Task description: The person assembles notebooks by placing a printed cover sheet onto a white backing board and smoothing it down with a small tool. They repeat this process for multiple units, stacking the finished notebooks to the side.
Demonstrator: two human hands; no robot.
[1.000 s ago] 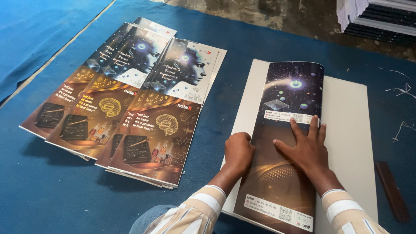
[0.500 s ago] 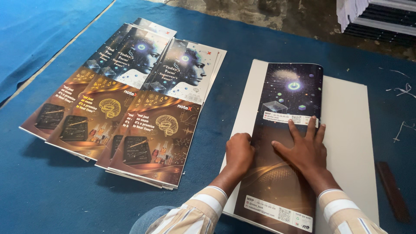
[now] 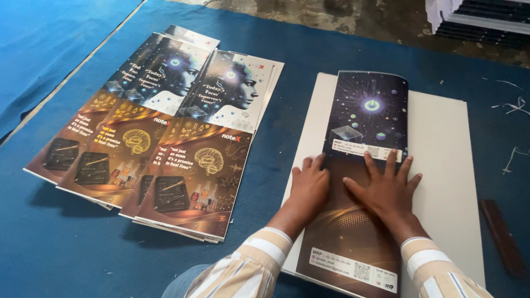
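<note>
A blue-covered bench (image 3: 66, 259) carried a white board (image 3: 447, 165). Both hands, left hand (image 3: 309, 190) and right hand (image 3: 386, 190), lay spread flat, pinching nothing, on the dark folded cover (image 3: 367, 116); stacked covers (image 3: 165, 138) sat at nine o'clock.

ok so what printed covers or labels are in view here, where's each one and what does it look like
Folded glossy dark cover: on the pale board, under both hands; tall, starry black top, brown-gold bottom.
White label strip: across that cover's middle, by the right hand's fingers.
White code panel: the cover's near edge, rectangular.
Fanned stacks of matching covers: left on the blue cloth; pale face profile above, gold brain below.
</note>
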